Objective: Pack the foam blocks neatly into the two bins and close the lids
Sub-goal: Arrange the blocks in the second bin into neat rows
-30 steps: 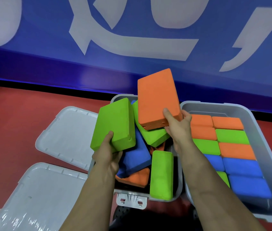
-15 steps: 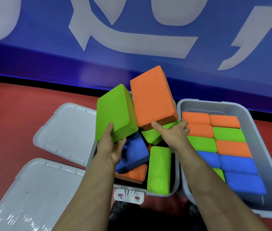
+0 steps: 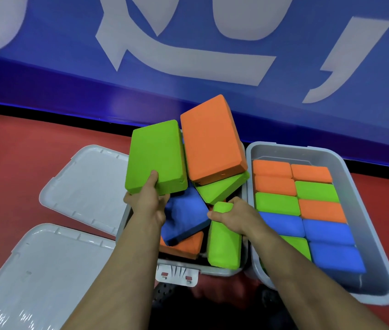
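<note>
green rectangular foam block [image 3: 155, 158] was gripped by the left hand [image 3: 149, 206]; the right hand [image 3: 232, 214] clasped another upright green foam block [image 3: 224, 244] in the grey plastic bin [image 3: 217, 272].

The left bin [image 3: 222, 272] is crowded with loosely tumbled foam blocks: a tilted orange block [image 3: 212, 141], a green block [image 3: 222, 189] beneath it, a blue block [image 3: 186, 215], a low orange block [image 3: 184, 244] and an upright green block [image 3: 224, 244] against the right wall. Only narrow dark gaps are left between them (near the front wall). The space above the bin's left side is taken up by a raised green block [image 3: 155, 158]. The right bin [image 3: 376, 246] is filled by two tight rows of blocks, with open room seen only above them and along its far wall. Two lids [image 3: 86, 184] are laid flat on the floor to the left, unobstructed from above.
</note>
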